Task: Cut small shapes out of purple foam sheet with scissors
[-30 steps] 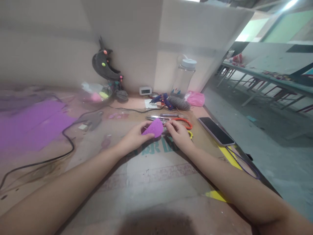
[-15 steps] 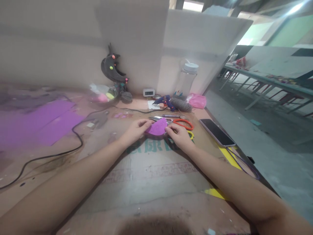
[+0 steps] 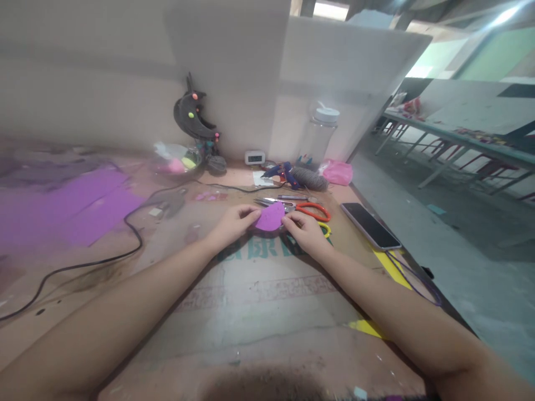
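A small purple piece with a curved edge, paper or felt, is held up between both hands over the table. My left hand pinches its left side between thumb and fingers. At its right edge, my right hand grips it the same way. Just behind the piece lie orange-handled scissors, their blades partly covered by it. A yellow-handled tool shows beside my right hand, mostly hidden by it.
Purple sheets lie at left, crossed by a black cable. A phone rests near the right edge. Behind are a glue gun, grey yarn, small clock, bottle, pink bag and dark crescent ornament.
The purple piece has turned slightly between my fingers, and its left end looks rounder now. Both hands stay in nearly the same place.
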